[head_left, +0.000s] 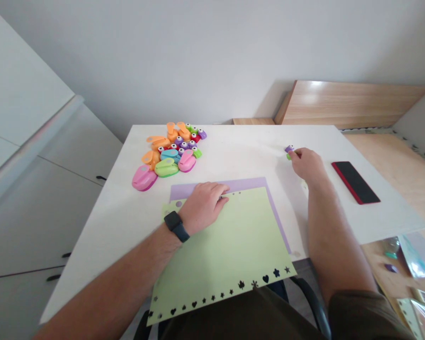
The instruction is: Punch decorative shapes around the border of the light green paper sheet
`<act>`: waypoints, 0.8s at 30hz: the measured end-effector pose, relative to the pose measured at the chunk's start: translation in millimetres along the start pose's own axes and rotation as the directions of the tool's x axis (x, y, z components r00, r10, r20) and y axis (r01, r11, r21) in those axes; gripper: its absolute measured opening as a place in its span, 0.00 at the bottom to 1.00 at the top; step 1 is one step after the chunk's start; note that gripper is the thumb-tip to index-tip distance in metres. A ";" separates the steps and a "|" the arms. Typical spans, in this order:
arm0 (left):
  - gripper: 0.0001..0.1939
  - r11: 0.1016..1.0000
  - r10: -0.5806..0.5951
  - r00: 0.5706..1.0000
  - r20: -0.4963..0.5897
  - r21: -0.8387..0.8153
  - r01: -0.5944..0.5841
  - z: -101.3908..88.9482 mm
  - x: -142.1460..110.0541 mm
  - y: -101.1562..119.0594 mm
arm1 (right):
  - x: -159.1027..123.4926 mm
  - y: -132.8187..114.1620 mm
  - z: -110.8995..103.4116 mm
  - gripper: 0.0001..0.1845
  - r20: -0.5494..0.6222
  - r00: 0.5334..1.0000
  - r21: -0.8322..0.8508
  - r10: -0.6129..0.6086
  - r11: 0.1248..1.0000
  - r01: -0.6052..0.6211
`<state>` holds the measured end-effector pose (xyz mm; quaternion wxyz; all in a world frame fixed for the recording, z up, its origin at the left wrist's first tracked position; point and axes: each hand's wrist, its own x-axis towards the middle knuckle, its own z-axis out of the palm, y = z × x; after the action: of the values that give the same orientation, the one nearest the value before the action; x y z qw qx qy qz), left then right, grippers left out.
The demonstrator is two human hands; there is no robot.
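A pale green sheet of paper (pixel 233 236), with shapes punched along its near edge, lies over a purple sheet (pixel 248 183) and overhangs the table's front edge. My left hand (pixel 205 203), wearing a black watch (pixel 176 225) on its wrist, is closed at the green sheet's far edge, thumb on top of the paper. At the right side of the table my right hand (pixel 306 163) pinches a small green craft punch (pixel 289 156), mostly hidden by the fingers. Right beside it is a small purple craft punch (pixel 289 148).
Several coloured craft punches (pixel 166 167) are grouped at the back left of the white table (pixel 233 151). A dark phone with a red edge (pixel 356 182) lies beyond my right forearm. A chair armrest (pixel 311 302) is below the table's front edge.
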<state>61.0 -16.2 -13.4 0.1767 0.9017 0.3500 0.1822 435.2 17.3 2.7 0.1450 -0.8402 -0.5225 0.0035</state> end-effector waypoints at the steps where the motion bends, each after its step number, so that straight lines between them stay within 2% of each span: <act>1: 0.09 1.000 0.000 1.000 -0.002 -0.002 0.000 0.4 -0.2 -0.3 | 2.0 1.2 3.4 0.21 -0.015 1.000 0.003 0.018 1.000 -0.018; 10: 0.08 1.000 0.005 1.000 -0.018 -0.014 -0.006 0.8 -1.3 -1.2 | 16.3 3.5 19.5 0.24 -0.040 0.996 -0.062 0.075 0.995 -0.077; 15: 0.08 1.000 0.006 1.000 -0.014 -0.018 -0.007 -0.4 -1.3 -0.3 | 25.9 5.7 26.3 0.30 -0.106 0.986 -0.016 0.130 0.991 -0.132; 17: 0.08 1.000 0.003 1.000 -0.012 -0.019 -0.004 -0.5 -1.5 -0.3 | 30.3 6.3 29.5 0.31 -0.110 0.988 -0.024 0.109 0.993 -0.112; 24: 0.09 1.000 -0.002 1.000 -0.004 -0.023 0.002 -2.6 -1.7 1.0 | 43.2 7.8 37.7 0.25 -0.085 0.996 -0.017 0.016 1.000 -0.017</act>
<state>59.2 -17.6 -11.0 0.1867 0.8988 0.3493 0.1879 455.7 61.1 -29.0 0.1598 -0.8452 -0.5088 -0.0356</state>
